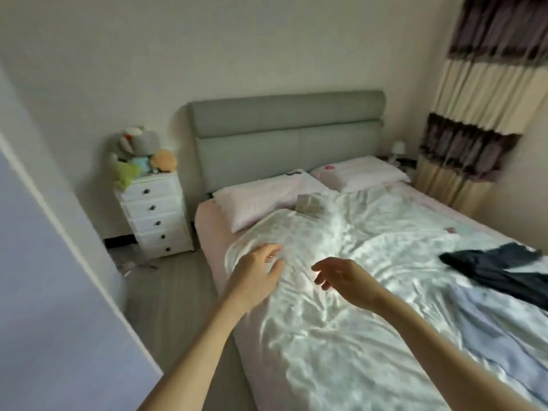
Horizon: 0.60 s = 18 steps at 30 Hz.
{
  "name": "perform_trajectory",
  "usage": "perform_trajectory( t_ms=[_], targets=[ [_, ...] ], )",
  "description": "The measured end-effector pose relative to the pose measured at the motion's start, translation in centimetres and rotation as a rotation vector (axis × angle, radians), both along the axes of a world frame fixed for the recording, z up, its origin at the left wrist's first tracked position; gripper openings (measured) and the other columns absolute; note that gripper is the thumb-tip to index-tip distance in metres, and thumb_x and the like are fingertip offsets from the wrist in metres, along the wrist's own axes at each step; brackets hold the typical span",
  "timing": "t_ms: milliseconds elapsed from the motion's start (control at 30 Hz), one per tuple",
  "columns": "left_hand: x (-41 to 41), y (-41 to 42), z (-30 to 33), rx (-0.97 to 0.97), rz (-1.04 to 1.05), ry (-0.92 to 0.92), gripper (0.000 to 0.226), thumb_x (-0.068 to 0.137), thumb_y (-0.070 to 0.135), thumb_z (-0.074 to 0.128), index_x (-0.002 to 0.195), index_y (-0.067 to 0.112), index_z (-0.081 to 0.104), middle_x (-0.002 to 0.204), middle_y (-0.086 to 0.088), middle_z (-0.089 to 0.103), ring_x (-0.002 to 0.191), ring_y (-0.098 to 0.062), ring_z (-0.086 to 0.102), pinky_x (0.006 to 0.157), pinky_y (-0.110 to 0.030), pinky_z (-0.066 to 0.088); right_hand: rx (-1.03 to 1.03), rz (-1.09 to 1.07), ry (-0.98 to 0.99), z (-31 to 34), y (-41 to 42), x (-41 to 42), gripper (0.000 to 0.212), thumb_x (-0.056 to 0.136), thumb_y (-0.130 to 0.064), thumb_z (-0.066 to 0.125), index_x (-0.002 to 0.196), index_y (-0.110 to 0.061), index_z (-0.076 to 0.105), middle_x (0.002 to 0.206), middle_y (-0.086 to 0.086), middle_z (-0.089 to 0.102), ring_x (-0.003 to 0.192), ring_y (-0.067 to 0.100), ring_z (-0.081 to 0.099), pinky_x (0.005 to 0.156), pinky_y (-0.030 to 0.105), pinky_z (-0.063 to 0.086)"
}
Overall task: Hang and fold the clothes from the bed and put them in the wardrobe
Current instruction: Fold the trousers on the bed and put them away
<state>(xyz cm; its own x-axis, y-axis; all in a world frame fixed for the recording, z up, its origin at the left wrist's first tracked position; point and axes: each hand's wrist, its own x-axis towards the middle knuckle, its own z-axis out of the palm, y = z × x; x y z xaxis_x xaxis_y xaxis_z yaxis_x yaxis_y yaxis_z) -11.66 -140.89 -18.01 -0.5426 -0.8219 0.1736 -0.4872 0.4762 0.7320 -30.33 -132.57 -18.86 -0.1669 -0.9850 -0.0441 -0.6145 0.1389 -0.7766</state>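
Note:
A dark navy garment (pixel 501 271) lies crumpled at the right side of the bed (pixel 341 321), partly over a pale blue garment (pixel 486 327) spread below it. A small folded light piece (pixel 310 205) sits near the pillows. My left hand (pixel 256 277) reaches out over the bed's left edge, fingers relaxed, holding nothing. My right hand (pixel 344 277) hovers above the white quilt at the middle, fingers loosely curved and empty. Both hands are well left of the clothes.
A grey headboard (pixel 284 137) and two pink pillows (pixel 267 200) are at the far end. A white drawer chest (pixel 154 215) with plush toys (pixel 139 155) stands left of the bed. A pale panel (pixel 44 292) fills the left edge. Curtains (pixel 480 114) hang at right.

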Motion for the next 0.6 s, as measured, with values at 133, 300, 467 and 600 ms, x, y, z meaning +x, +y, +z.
perform_trajectory(
  t_ms=[133, 300, 467, 600],
  targets=[
    [-11.9, 4.0, -0.9, 0.051, -0.349, -0.025, 0.03, 0.094, 0.021, 0.055, 0.123, 0.014, 0.059, 0.117, 0.001, 0.061, 0.103, -0.01, 0.059, 0.086, -0.015, 0.041, 0.042, -0.368, 0.058, -0.8, 9.9, -8.8, 0.024, 0.097, -0.008, 0.041, 0.103, -0.015, 0.063, 0.078, -0.012, 0.063, 0.063, -0.001, 0.06, 0.067, 0.015, 0.047],
    [-23.3, 12.2, -2.9, 0.065, -0.798, -0.117, 0.03, 0.095, 0.027, 0.052, 0.124, 0.018, 0.058, 0.12, 0.002, 0.059, 0.103, -0.009, 0.057, 0.088, -0.02, 0.043, 0.065, -0.866, 0.011, -3.0, 24.9, -12.3, 0.023, 0.097, -0.01, 0.044, 0.091, -0.025, 0.06, 0.076, -0.011, 0.065, 0.061, 0.0, 0.061, 0.072, 0.028, 0.051],
    [-28.3, 22.3, -5.2, 0.038, -1.126, -0.176, 0.034, 0.095, 0.028, 0.052, 0.126, 0.015, 0.057, 0.127, -0.003, 0.053, 0.117, -0.014, 0.051, 0.097, -0.023, 0.037, 0.165, -1.172, -0.084, -4.7, 36.7, -9.8, 0.02, 0.098, -0.016, 0.042, 0.096, -0.023, 0.061, 0.082, -0.008, 0.066, 0.069, 0.006, 0.063, 0.064, 0.016, 0.047],
    [-29.6, 28.2, -6.3, 0.037, -1.312, -0.239, 0.034, 0.095, 0.027, 0.052, 0.127, 0.016, 0.055, 0.129, 0.0, 0.053, 0.12, -0.013, 0.049, 0.098, -0.023, 0.036, 0.124, -1.36, -0.144, -5.5, 42.6, -8.7, 0.021, 0.098, -0.014, 0.043, 0.091, -0.022, 0.061, 0.083, -0.003, 0.066, 0.071, 0.013, 0.063, 0.058, 0.011, 0.042]
  ],
)
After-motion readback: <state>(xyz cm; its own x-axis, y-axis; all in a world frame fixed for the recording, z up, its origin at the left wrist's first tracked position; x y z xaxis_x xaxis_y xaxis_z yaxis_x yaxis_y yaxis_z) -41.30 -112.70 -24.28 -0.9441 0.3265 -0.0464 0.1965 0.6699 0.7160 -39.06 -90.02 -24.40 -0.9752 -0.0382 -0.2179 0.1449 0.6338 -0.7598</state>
